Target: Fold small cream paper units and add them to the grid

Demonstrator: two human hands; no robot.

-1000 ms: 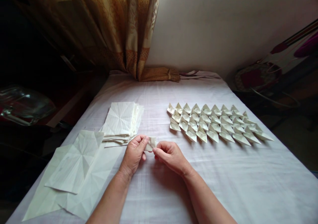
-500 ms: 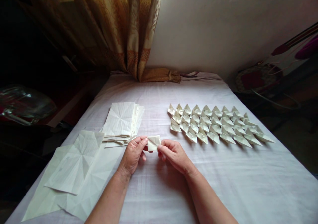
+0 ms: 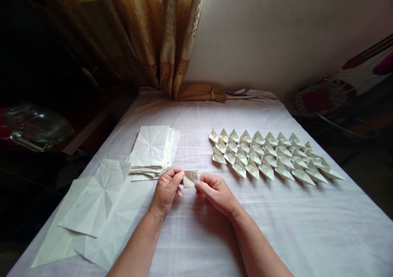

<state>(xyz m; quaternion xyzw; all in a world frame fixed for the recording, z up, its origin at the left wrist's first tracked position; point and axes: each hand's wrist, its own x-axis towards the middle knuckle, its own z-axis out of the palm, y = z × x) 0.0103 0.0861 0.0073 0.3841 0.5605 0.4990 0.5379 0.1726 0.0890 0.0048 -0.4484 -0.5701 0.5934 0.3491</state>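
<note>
Pinching a small folded paper point(image 3: 190, 178) from both sides: left hand point(image 3: 166, 191), right hand point(image 3: 216, 193) (fingertips partly hide its folds; exact shape unclear).

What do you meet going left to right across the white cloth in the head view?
In order: loose creased sheets → left hand → small folded paper, pinched by both hands → right hand → rows of folded paper pieces.
</note>
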